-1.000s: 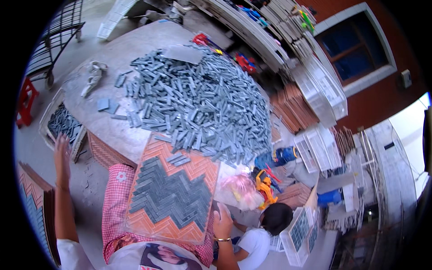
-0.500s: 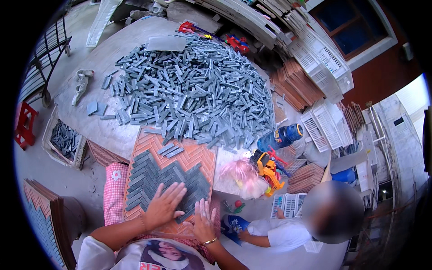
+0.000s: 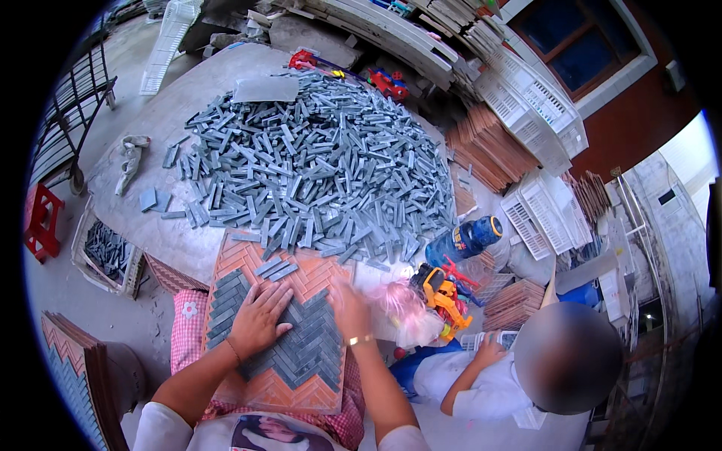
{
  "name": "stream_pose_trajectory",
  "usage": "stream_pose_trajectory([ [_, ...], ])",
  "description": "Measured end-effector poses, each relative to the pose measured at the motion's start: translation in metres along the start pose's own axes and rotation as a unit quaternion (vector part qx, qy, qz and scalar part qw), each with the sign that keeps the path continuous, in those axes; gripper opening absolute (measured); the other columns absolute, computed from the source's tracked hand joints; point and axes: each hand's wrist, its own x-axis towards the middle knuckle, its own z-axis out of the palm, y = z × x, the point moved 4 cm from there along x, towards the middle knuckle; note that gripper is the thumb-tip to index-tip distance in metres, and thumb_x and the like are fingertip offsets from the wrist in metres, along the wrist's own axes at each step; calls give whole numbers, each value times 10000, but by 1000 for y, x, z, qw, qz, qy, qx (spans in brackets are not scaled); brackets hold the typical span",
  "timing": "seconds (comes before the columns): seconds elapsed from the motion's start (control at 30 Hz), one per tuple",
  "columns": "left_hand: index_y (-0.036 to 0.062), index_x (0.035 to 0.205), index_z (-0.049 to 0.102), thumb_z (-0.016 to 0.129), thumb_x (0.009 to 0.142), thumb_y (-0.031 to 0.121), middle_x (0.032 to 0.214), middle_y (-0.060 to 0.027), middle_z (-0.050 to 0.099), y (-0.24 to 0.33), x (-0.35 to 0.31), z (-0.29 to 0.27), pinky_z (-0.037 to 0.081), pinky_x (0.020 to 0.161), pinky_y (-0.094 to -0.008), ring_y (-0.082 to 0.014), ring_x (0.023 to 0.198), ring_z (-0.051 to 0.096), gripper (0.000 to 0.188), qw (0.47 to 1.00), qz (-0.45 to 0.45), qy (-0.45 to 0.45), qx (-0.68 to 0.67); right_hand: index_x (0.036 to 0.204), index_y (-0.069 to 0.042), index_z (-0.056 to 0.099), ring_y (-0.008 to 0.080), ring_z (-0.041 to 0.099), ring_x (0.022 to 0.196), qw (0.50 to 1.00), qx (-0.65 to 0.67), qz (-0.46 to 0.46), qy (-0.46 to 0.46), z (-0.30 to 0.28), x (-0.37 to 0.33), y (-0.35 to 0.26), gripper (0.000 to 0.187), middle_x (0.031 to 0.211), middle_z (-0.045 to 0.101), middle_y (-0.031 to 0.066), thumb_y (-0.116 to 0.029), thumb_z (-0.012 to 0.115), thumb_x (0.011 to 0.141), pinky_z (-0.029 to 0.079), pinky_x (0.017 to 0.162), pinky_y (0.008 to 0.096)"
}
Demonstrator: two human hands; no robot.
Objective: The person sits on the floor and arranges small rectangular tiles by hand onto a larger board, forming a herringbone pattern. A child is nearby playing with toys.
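An orange herringbone mould board (image 3: pixel 301 387) lies across my lap, partly filled with grey tile strips (image 3: pixel 301 349) in a zigzag band. My left hand (image 3: pixel 259 319) lies flat, fingers spread, on the grey strips at the board's left middle. My right hand (image 3: pixel 350 308), blurred and wearing a gold bracelet, rests at the board's right edge; whether it holds a strip I cannot tell. A few loose grey strips (image 3: pixel 274 268) lie at the board's top. Beyond it spreads a big heap of grey strips (image 3: pixel 316 165) on a round table (image 3: pixel 162 124).
A person (image 3: pixel 526 368) sits at my right by a pink bag (image 3: pixel 406 312) and toy vehicles (image 3: pixel 444 293). A blue jug (image 3: pixel 462 240) stands near. A crate of strips (image 3: pixel 105 255) sits left, finished boards (image 3: pixel 71 376) lower left, white crates (image 3: pixel 526 98) and stacked boards (image 3: pixel 485 150) behind.
Both hands slid up the board from its lower middle. The left now lies flat on the grey strips and the right has gone to the right edge. The view shifted slightly.
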Motion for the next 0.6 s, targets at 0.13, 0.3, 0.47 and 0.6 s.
stream_pose_trajectory([
  [0.13,45,1331,380,531,830,362,1396,-89,365,-1,1,6,173,1092,-441,-226,1305,306,611,1000,17,26,-2,1056,-85,606,314,538,995,981,-137,-121,72,10,75,17,290,1145,557,122,-126,605,769,453,841,396],
  [0.3,38,1292,429,543,836,289,1363,-95,408,-2,-1,7,210,1084,-441,-231,1276,355,533,998,15,55,-18,910,-80,599,298,534,973,979,-123,-165,0,-3,91,17,188,1022,573,100,-102,624,725,463,781,388],
  [0.47,21,1257,461,550,794,177,1340,-112,431,-6,-5,12,218,1085,-442,-247,1265,373,497,997,5,75,-36,889,-40,564,317,583,809,989,-71,-125,26,-14,65,7,142,845,599,108,-102,598,765,469,707,386],
  [0.6,-4,1200,501,553,718,70,1307,-132,457,-11,-6,16,232,1084,-440,-269,1251,392,491,993,4,101,-62,903,-33,555,361,596,727,998,57,13,-18,-16,29,24,120,806,621,169,-119,507,835,473,652,409],
])
